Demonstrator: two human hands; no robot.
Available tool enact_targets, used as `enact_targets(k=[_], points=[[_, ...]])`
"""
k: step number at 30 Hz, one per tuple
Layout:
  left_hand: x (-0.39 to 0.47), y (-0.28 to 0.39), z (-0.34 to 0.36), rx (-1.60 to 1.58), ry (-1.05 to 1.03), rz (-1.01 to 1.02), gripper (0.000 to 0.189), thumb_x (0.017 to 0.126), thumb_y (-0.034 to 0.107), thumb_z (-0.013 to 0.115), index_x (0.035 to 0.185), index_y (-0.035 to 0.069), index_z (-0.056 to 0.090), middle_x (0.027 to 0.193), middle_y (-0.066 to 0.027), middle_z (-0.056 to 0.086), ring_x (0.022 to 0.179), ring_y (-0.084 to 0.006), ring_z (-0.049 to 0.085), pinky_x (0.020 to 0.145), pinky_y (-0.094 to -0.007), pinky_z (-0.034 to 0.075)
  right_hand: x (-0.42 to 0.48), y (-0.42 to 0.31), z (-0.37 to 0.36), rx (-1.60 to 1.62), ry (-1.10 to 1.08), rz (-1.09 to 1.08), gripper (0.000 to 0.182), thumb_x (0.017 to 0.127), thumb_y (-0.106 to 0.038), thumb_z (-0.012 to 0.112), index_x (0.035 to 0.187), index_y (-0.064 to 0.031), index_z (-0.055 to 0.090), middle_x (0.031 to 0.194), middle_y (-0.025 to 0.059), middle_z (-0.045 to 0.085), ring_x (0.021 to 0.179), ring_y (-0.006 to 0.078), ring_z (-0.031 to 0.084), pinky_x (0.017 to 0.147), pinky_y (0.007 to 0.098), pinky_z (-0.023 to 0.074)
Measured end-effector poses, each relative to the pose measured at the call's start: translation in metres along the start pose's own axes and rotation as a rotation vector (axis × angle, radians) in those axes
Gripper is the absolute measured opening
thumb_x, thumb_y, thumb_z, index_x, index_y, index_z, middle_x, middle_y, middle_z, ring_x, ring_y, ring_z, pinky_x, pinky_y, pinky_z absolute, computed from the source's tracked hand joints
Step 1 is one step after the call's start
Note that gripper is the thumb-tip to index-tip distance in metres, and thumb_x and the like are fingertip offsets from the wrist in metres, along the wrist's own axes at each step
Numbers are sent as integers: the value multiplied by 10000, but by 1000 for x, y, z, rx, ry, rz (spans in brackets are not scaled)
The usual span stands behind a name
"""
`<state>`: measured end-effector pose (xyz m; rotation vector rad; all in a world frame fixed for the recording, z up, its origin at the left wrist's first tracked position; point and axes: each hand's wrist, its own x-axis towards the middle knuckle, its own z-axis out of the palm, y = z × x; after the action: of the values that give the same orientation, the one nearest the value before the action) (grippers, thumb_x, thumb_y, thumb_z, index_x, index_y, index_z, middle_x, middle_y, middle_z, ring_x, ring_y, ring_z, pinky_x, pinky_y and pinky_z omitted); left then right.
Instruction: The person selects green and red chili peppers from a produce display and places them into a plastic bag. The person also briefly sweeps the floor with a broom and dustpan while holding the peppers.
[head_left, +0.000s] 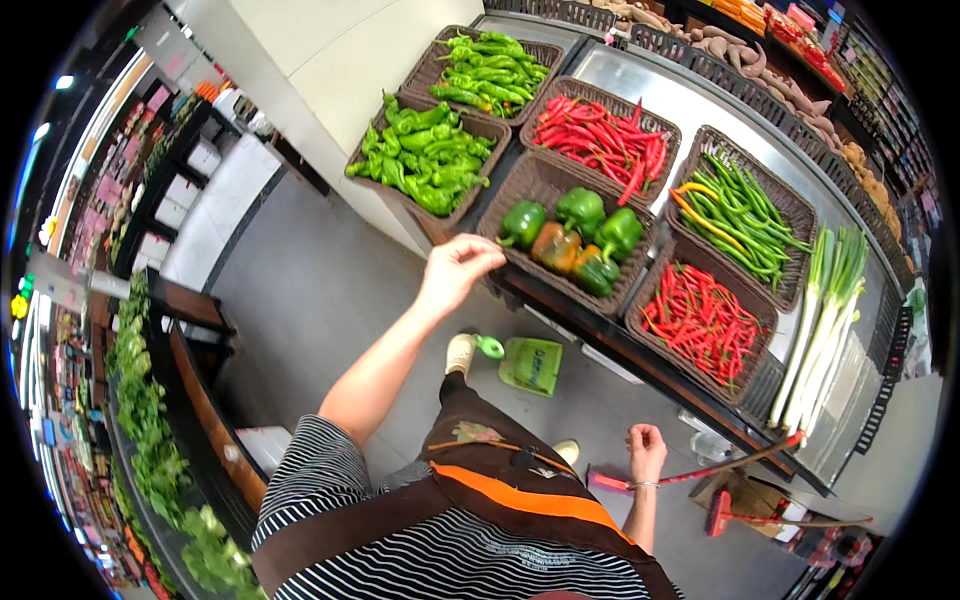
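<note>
My left hand (459, 271) hangs at the front edge of a brown woven basket (637, 283), thumb and fingers pinched together with nothing visible between them. Its fingertips are close to the stem of a green bell pepper (523, 222); whether they touch it is unclear. Also in that basket are more green bell peppers (580, 210) and a mottled orange-green bell pepper (556, 247). Low on the right, beside my body, my right hand (646, 446) has its fingers curled and no object showing in it.
Neighbouring baskets hold green peppers (427, 150), red chillies (600, 139) and long green chillies (739, 210). Leeks (821, 330) lie at the stand's right end. On the floor are a green dustpan (531, 365) and red brooms (720, 513). Leafy greens (142, 405) line a left-hand shelf.
</note>
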<state>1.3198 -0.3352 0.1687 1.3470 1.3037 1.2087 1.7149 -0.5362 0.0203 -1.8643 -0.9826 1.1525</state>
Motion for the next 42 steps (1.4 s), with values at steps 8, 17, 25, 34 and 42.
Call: enact_targets(k=[8,17,25,34,42], points=[[287,-55,-175,556,154,391,185,890,183,589,935,29,682,939,-106,665,869,-229,625,774,-327,478,21,-79,163,-112,309,84,152,871,-171,636,845,-24,608,677,25,609,595,82,548,564,239,463],[530,-89,-140,888,10,698,313,882,243,590,1139,66,611,1167,-106,608,1134,-295,491,968,-386,391,-54,-106,244,-339,507,374,185,850,-156,639,828,26,618,682,83,646,577,155,647,539,289,529],[568,-89,-136,1044,-197,471,402,810,391,657,1138,159,653,1087,-44,646,1084,-258,501,927,-402,385,-88,-86,309,-170,543,520,147,846,-126,644,833,20,627,696,85,654,583,150,650,514,279,528],[532,-82,-177,809,77,1103,410,701,259,747,1103,223,670,1000,25,635,1037,-221,521,883,-390,403,-58,-93,328,-193,473,505,193,836,-172,648,842,20,639,689,126,676,621,187,676,613,313,537],[512,-116,-196,800,50,808,384,794,300,694,1152,165,657,1067,-9,646,1079,-258,498,929,-403,378,-38,-95,337,-234,431,440,162,841,-151,651,833,8,622,699,78,664,602,136,656,542,270,520]])
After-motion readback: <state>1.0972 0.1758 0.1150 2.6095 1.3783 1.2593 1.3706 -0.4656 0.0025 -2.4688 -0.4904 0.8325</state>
